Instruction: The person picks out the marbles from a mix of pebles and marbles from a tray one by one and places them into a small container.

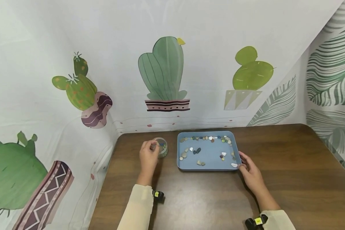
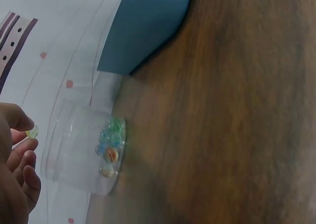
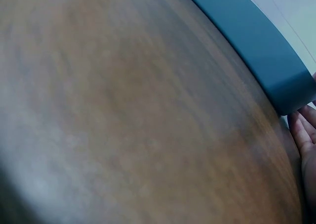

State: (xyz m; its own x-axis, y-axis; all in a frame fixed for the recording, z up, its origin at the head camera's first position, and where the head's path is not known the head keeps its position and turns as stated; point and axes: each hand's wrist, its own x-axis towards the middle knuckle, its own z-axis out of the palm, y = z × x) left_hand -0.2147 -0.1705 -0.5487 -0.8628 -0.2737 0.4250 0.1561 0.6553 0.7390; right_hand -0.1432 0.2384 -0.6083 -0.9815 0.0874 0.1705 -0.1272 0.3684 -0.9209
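Note:
A small clear marble with a yellow-green tint (image 2: 32,132) is pinched between the thumb and index finger of my left hand (image 1: 149,157). That hand is at the mouth of a clear round jar (image 1: 163,153), left of the tray. Several green, blue and orange-streaked marbles (image 2: 111,139) lie at the jar's bottom. My right hand (image 1: 252,175) grips the front right corner of a blue rectangular tray (image 1: 210,160), thumb at the front and fingers along the side. Pebbles and other small stones (image 1: 199,150) lie scattered in the tray, many along its edges.
The brown wooden table (image 1: 201,198) runs back to a white cloth backdrop (image 1: 210,25) printed with cacti and leaves. A black wrist camera (image 1: 158,195) is worn on the left arm, another (image 1: 256,222) on the right.

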